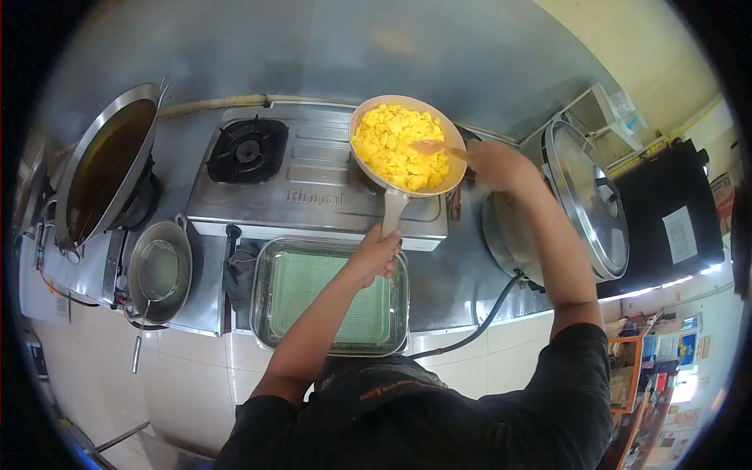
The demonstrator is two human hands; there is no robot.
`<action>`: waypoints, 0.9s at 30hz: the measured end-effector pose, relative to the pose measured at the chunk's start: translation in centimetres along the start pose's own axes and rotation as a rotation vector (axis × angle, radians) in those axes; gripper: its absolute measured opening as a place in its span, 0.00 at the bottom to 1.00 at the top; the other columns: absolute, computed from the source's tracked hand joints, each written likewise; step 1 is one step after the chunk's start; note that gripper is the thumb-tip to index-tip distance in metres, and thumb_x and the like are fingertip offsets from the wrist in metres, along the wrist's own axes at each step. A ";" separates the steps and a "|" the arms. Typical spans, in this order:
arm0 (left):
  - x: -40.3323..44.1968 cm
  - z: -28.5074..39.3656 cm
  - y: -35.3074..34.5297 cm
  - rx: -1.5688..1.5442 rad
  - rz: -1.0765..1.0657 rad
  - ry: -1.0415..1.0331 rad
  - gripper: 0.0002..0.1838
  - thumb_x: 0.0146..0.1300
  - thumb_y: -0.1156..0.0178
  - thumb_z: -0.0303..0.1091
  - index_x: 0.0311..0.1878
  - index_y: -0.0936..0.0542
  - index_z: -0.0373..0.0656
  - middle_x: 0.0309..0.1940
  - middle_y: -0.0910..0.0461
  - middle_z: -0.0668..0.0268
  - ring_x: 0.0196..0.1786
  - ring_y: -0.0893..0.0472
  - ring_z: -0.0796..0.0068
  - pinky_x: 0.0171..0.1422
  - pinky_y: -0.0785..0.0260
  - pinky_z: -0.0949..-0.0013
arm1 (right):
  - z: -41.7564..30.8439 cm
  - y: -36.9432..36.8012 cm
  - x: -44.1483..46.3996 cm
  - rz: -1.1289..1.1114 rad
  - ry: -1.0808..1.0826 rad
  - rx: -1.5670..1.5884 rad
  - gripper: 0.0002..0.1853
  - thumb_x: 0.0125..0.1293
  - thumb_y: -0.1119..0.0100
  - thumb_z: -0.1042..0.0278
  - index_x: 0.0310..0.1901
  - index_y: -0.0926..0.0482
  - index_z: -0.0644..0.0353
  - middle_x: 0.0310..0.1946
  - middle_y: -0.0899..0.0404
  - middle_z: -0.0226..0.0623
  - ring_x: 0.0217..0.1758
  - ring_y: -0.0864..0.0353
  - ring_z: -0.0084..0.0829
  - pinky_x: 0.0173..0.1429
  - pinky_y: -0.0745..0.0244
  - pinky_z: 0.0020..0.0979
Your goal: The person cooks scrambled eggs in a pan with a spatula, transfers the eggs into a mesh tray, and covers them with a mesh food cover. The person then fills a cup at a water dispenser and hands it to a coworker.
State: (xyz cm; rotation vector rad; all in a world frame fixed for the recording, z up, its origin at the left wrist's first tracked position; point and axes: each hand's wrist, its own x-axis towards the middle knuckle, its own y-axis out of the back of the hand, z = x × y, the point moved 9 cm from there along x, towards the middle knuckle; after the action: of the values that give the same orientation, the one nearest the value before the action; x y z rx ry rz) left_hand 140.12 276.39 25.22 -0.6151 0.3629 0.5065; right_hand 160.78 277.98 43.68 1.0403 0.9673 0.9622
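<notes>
My left hand [377, 254] is wrapped round the pale handle [394, 210] of a frying pan [362, 167]. The pan sits over the right side of the gas stove [313, 200], full of yellow scrambled eggs [395, 145]. A wooden spatula [429, 146] reaches into the eggs from the right, its grip end closed in my right hand [501, 167]. That hand is slightly blurred, above the pan's right rim. The burner under the pan is hidden.
On the left stand a large wok [117, 157] of brown liquid and a smaller pan with a strainer [159, 270]. A wire rack in a metal tray [262, 301] lies in front of the stove. A big lidded pot [509, 235] stands right, with a hose [486, 321] nearby.
</notes>
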 end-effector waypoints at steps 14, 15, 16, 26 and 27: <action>0.3 0.7 0.8 0.137 -0.020 0.000 0.15 0.72 0.49 0.44 0.53 0.38 0.49 0.28 0.34 0.71 0.17 0.38 0.83 0.19 0.40 0.73 | 2.3 -6.4 7.6 -0.203 -0.182 0.762 0.15 0.65 0.43 0.57 0.40 0.25 0.63 0.20 0.25 0.40 0.15 0.27 0.30 0.18 0.35 0.33; 0.3 0.3 0.6 0.128 -0.018 0.004 0.15 0.72 0.49 0.44 0.54 0.38 0.49 0.28 0.34 0.71 0.17 0.38 0.83 0.19 0.40 0.73 | 2.4 -5.5 7.8 -0.061 -0.007 0.594 0.14 0.65 0.43 0.59 0.42 0.24 0.62 0.24 0.23 0.42 0.19 0.24 0.33 0.21 0.32 0.35; 0.3 0.1 0.5 0.120 -0.016 0.006 0.16 0.72 0.49 0.44 0.54 0.38 0.49 0.28 0.34 0.72 0.17 0.38 0.83 0.19 0.40 0.73 | 2.3 -4.7 8.1 0.065 0.182 0.426 0.14 0.64 0.43 0.61 0.45 0.24 0.61 0.27 0.21 0.43 0.22 0.21 0.35 0.25 0.29 0.37; 0.4 0.6 1.2 0.117 -0.010 0.004 0.15 0.71 0.48 0.44 0.53 0.37 0.49 0.27 0.33 0.73 0.17 0.37 0.84 0.18 0.41 0.73 | -8.6 -2.0 0.2 0.003 0.020 -0.059 0.21 0.70 0.59 0.69 0.63 0.29 0.53 0.40 0.17 0.46 0.42 0.15 0.45 0.42 0.19 0.43; 0.6 0.9 1.3 0.122 -0.002 -0.009 0.15 0.71 0.48 0.44 0.53 0.37 0.49 0.27 0.33 0.73 0.16 0.37 0.84 0.18 0.41 0.73 | -7.4 -2.8 1.6 0.022 -0.019 -0.055 0.20 0.69 0.59 0.70 0.61 0.27 0.54 0.40 0.17 0.46 0.42 0.15 0.45 0.42 0.19 0.43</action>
State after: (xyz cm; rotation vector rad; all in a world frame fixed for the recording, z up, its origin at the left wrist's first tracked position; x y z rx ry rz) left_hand 140.05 278.12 25.03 -0.4946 0.3814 0.4816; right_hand 154.64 280.60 39.10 1.0142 0.9104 0.9895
